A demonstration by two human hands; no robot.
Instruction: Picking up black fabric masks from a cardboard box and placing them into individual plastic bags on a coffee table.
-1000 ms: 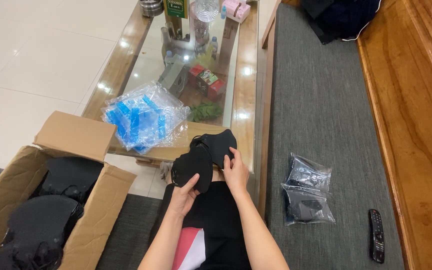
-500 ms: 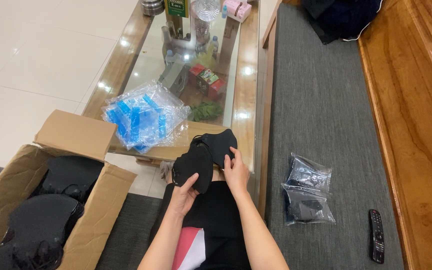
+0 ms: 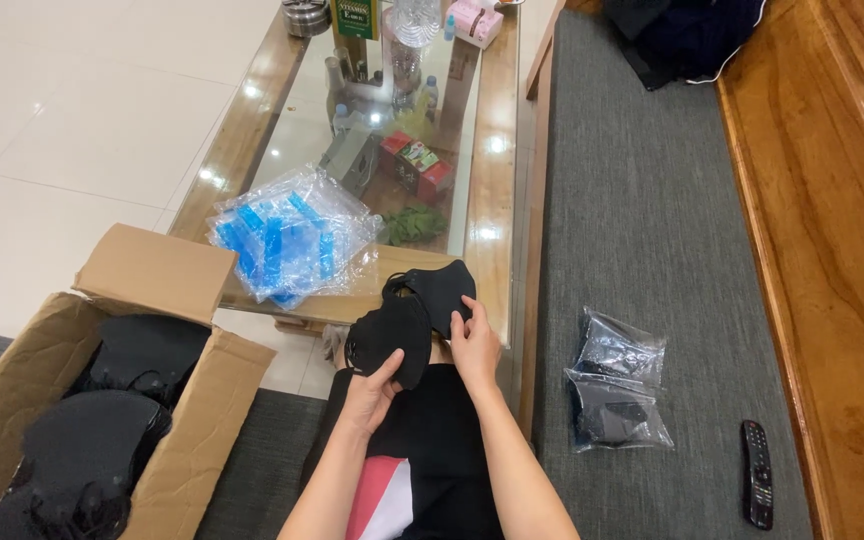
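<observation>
Both hands clamp on black face masks [image 3: 410, 318] just past the near edge of the glass tabletop [image 3: 497, 170]: left hand [image 3: 370, 385] grip pinched on the lower mask, right hand [image 3: 473, 340] fingers closed on the upper one. Left of the tabletop, an open cardboard box [image 3: 157, 275] holds many loose black masks. On the tabletop's near end, a pile of clear-blue empty bags [image 3: 292, 240]. Right of it, on the grey cushion [image 3: 642, 220], two filled bags [image 3: 617, 390] and a remote [image 3: 756, 485]. Judged early: two packed, most left. Cushion has open room; the tabletop edge is close.
</observation>
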